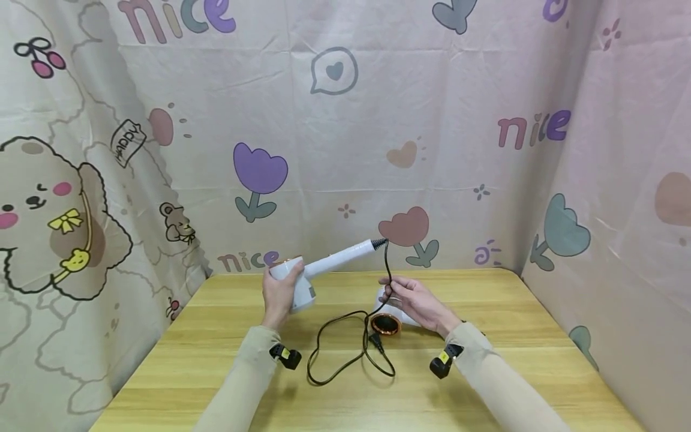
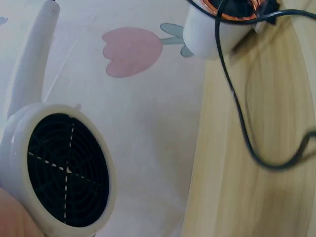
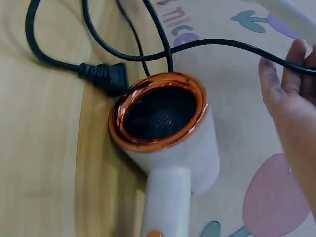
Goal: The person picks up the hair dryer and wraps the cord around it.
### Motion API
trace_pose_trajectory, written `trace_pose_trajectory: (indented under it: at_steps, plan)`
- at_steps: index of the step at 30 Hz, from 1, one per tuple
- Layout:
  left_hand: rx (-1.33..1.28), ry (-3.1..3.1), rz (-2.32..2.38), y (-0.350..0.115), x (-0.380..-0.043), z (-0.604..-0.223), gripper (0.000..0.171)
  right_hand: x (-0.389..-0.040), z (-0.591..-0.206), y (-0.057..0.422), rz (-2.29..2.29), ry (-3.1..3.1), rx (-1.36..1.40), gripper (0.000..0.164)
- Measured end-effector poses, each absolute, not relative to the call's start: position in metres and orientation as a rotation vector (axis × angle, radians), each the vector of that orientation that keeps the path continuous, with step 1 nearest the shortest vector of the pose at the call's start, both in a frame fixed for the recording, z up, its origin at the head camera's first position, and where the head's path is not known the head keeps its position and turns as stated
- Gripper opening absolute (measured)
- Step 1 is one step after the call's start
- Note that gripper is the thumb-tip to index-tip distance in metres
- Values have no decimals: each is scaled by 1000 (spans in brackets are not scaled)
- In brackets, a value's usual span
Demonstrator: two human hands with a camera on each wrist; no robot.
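A white hair dryer (image 1: 340, 258) is held up off the table, tilted, its handle pointing to the upper right. My left hand (image 1: 278, 295) grips it by its head; in the left wrist view the dark round rear grille (image 2: 69, 170) faces the camera. From the handle's end hangs a black power cord (image 3: 217, 42). My right hand (image 1: 415, 302) pinches that cord between thumb and fingers. Behind and below this hand lies a second white hair dryer (image 3: 200, 153), its copper-coloured rim (image 1: 386, 324) towards me, partly hidden by the hand in the head view.
The cord runs in loose loops over the wooden table (image 1: 216, 360), and a black plug (image 3: 106, 78) lies beside the second dryer's rim. A patterned cloth (image 1: 345, 150) hangs behind the table and along both sides.
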State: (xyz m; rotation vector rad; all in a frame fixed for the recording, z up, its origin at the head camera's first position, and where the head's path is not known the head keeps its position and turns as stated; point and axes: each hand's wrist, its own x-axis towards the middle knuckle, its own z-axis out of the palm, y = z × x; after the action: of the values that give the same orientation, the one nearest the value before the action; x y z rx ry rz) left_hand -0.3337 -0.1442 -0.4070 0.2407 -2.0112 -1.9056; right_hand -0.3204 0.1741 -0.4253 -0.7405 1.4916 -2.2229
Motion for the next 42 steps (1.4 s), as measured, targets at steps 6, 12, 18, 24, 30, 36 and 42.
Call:
trace_pose_trajectory:
  at_steps: [6,12,18,24,30,36,42]
  plan:
    - [195,-2061,-1801,-146,-333,-409,91,-323,-412,166,-2292,1649,-572,69]
    - [89,-2115,-1721,-142,-332,-408,92,-322,-396,158,-2154,1939,-444,56]
    - [40,-2159,-1688,-141,-330,-409,87,-321,-390,156,-2087,1956,-387,27]
    - [-44,-2204,-1667,-142,-330,-410,81,-323,-384,161,-2024,1792,-422,25]
    - [-91,-2192,-1753,-141,-333,-411,81,-330,-380,172,-1888,1596,-478,32]
    - [-55,-2194,-1806,-141,-335,-415,79,-331,-379,173,-1691,1905,-446,43]
    - [-112,-2188,-1816,-144,-338,-411,81,-337,-371,179,-1479,2049,-389,52]
